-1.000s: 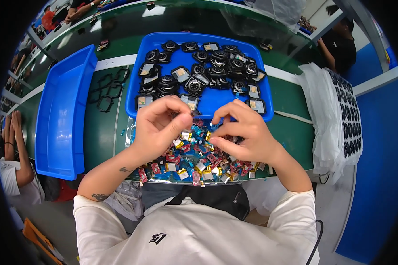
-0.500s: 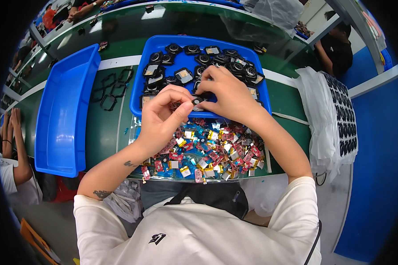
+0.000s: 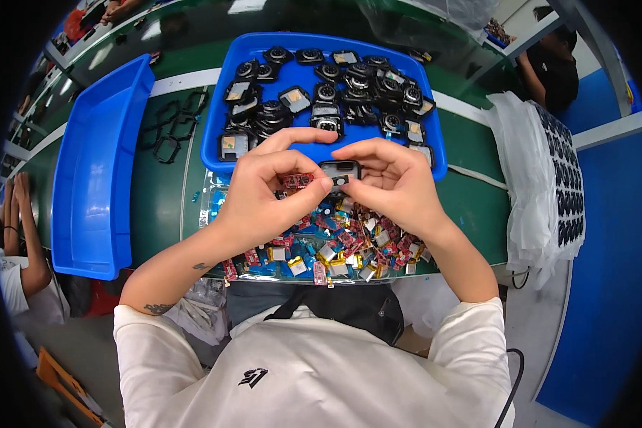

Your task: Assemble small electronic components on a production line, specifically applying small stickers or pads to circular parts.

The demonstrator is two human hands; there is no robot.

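Note:
Between my two hands is a black watch case (image 3: pixel 344 170), tilted with its grey inner side showing and a small round silver disc on it. My right hand (image 3: pixel 401 184) grips the case by its right side, thumb below and fingers curled behind. My left hand (image 3: pixel 267 187) is closed, with a small red circuit board (image 3: pixel 297 181) between its index finger and thumb. The left thumb tip presses at the case's left edge. Just behind, a blue tray (image 3: pixel 208 146) holds several black watch cases (image 3: pixel 294 100). Below my hands lies a pile of red boards and silver-yellow batteries (image 3: pixel 335 260).
A long blue bin (image 3: pixel 93 185) stands at the left, beside black frames (image 3: pixel 167 148) on the green bench. At the right are white sheets (image 3: pixel 517 185) and a stack of trays with black parts (image 3: pixel 565 185). Co-workers sit at far left and upper right.
Both hands have drawn back from over the blue tray toward me. The watch case has come out with them, turned so its inside shows. The head view has shifted slightly.

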